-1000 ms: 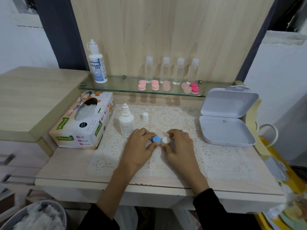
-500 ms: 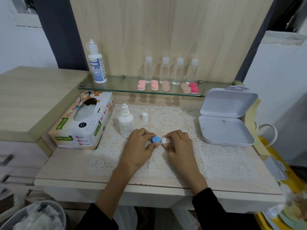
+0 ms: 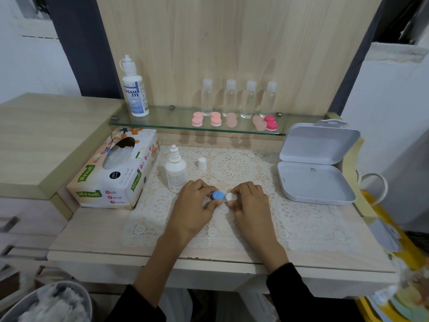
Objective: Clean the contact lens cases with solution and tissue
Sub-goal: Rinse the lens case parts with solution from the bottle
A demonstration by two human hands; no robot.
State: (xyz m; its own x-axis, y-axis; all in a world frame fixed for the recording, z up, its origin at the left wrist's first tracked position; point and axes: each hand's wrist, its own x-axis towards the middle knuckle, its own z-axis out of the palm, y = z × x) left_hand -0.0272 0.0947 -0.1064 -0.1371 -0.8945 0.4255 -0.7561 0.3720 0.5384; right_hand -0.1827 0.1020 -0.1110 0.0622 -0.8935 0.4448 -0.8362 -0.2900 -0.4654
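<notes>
A contact lens case with a blue cap [image 3: 217, 195] and a white cap [image 3: 229, 196] sits on the lace mat [image 3: 301, 219] at the middle of the table. My left hand [image 3: 193, 209] pinches the blue cap between thumb and fingers. My right hand [image 3: 251, 205] pinches the white cap the same way. A small white solution bottle [image 3: 175, 170] stands uncapped just left of my left hand, its cap [image 3: 202, 163] standing behind on the mat. A tissue box [image 3: 116, 170] lies at the left.
An open white hinged box [image 3: 315, 180] sits at the right. On the glass shelf [image 3: 162, 123] stand a large solution bottle [image 3: 135, 89], several clear bottles [image 3: 239, 98] and several pink lens cases [image 3: 216, 119]. A bin with used tissues [image 3: 46, 303] is at the lower left.
Both hands stay on the case; the fingers have shifted slightly around the two caps. Nothing else has moved.
</notes>
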